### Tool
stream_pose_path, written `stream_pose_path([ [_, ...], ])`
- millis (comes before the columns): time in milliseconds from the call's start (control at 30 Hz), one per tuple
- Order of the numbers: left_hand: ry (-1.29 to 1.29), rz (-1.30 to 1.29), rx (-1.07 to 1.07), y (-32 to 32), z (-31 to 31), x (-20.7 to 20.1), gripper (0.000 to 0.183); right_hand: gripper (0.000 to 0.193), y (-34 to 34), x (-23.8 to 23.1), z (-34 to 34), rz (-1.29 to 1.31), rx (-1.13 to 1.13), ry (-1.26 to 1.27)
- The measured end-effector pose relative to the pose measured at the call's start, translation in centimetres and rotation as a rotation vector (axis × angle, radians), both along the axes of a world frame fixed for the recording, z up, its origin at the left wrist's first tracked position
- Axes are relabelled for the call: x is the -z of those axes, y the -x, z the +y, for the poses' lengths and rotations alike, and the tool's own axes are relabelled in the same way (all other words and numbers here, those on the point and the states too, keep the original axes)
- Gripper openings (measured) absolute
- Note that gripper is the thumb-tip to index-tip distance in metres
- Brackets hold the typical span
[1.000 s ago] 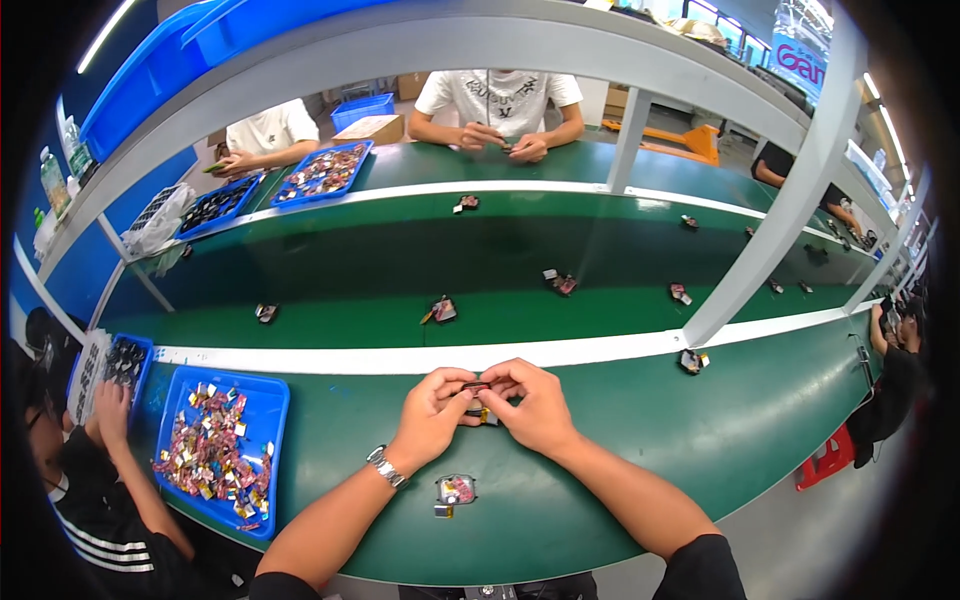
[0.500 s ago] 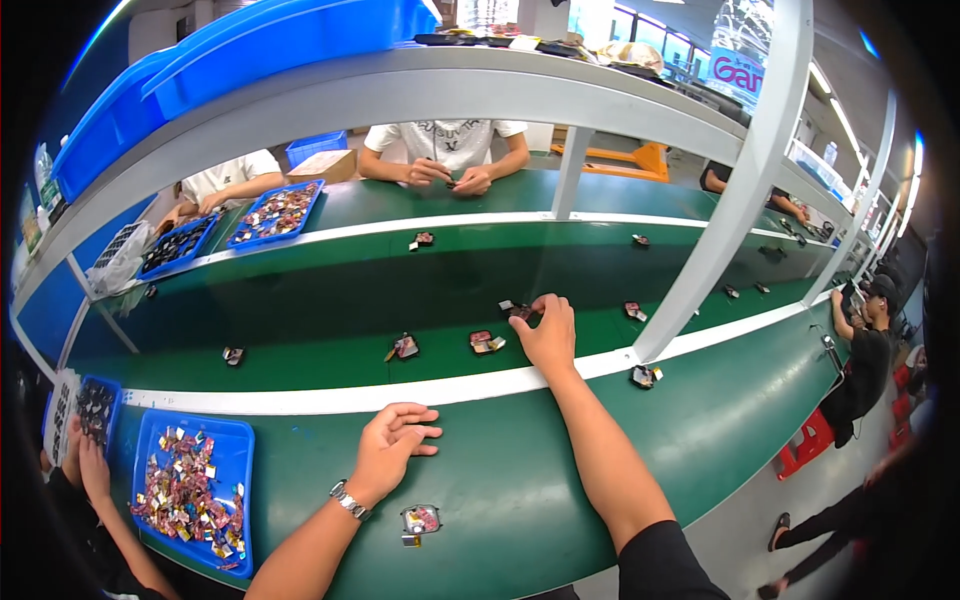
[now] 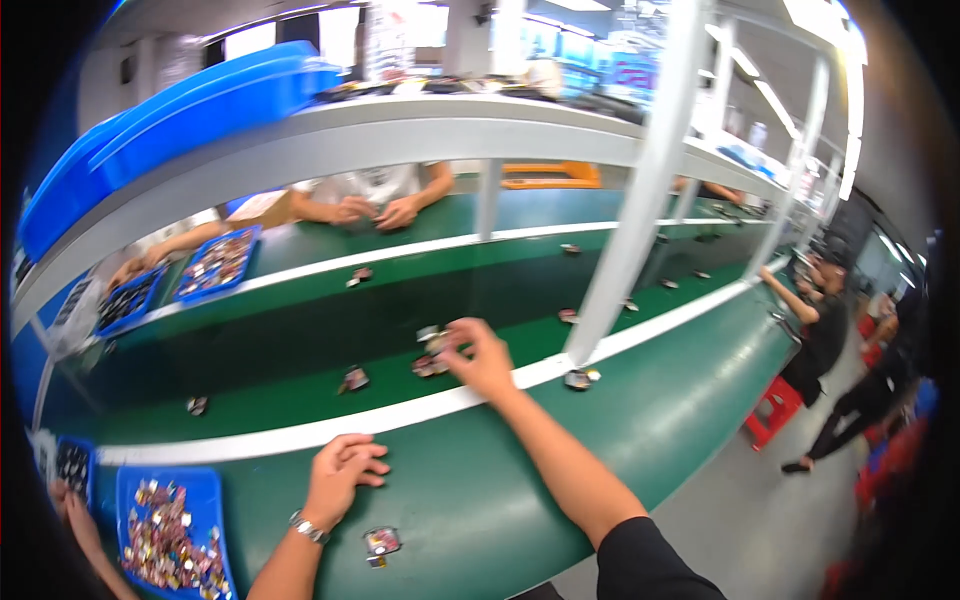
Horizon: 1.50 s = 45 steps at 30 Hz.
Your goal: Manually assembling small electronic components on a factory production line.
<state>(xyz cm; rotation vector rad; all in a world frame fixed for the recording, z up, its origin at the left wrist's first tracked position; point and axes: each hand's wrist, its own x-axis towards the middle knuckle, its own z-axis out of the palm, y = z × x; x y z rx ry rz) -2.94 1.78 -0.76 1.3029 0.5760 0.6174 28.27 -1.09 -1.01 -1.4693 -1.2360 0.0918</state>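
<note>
My right hand (image 3: 482,358) reaches over the white rail onto the dark green belt. Its thumb and fingers are round a small electronic module (image 3: 433,338), with a silvery part and a dark part; blur softens it. Close below lies another reddish module (image 3: 430,367). My left hand (image 3: 340,480), a metal watch on its wrist, hovers above the near green bench with fingers loosely bent, apart and holding nothing. Nearest to it on the bench is a module with a dark frame, reddish board and yellowish tab (image 3: 381,543).
A blue tray (image 3: 222,535) heaped with small parts stands at the near left, beside a co-worker's hand. More modules are spread along the belt. A grey post (image 3: 632,190) rises right of my right hand, with a dark module (image 3: 578,380) at its foot. Co-workers sit opposite and right.
The view has turned, so the scene sits further left and lower. My right hand has brought its module closer above the neighbouring one. My left hand stays over the bench.
</note>
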Motion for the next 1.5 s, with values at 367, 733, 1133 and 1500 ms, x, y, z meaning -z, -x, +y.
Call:
stream_pose_path([
  [367,0.150,-0.008,0.410,2.1,-0.5,-2.0,0.053,0.064,12.9,-3.1,-7.6,-0.039,-0.784,0.215],
  [733,0.124,0.001,-0.176,1.0,-3.7,-2.8,0.027,0.026,14.0,-2.3,-7.6,-0.316,-0.568,-0.035],
  [1133,0.062,-0.034,0.042,0.2,-3.3,0.0,0.029,0.023,12.5,-2.8,-7.7,-0.313,-0.576,0.200],
  [1500,0.154,-0.089,0.028,-0.4,-3.4,0.1,0.028,0.022,11.9,-3.1,-7.7,-0.417,-0.538,0.148],
])
